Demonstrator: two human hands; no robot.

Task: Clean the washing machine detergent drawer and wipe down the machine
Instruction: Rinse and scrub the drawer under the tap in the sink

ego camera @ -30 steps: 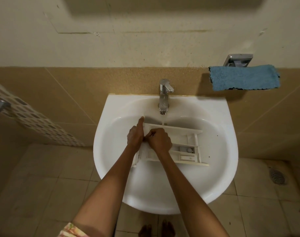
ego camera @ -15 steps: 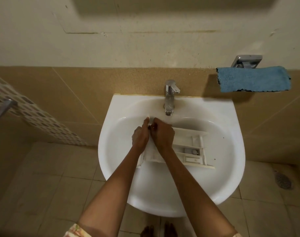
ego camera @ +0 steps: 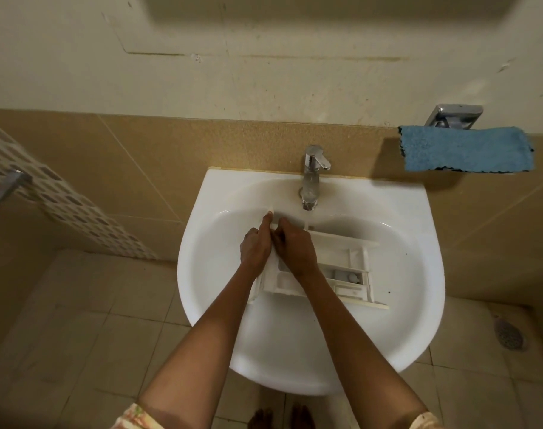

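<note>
We rinse the detergent drawer [ego camera: 350,267] below the tap [ego camera: 312,178]
Our right hand [ego camera: 295,249] has slid toward the tap and pinches the drawer's corner beside our gripping left hand [ego camera: 254,249]; drawer cleaning continues.

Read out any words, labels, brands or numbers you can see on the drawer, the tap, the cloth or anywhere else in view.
No text can be read in this view.
detergent drawer: any compartment markings are too small and blurred to read.
faucet: no brand mark shows.
blue cloth: no tag or label shows.
sink: plain white, no marking shows.
</note>
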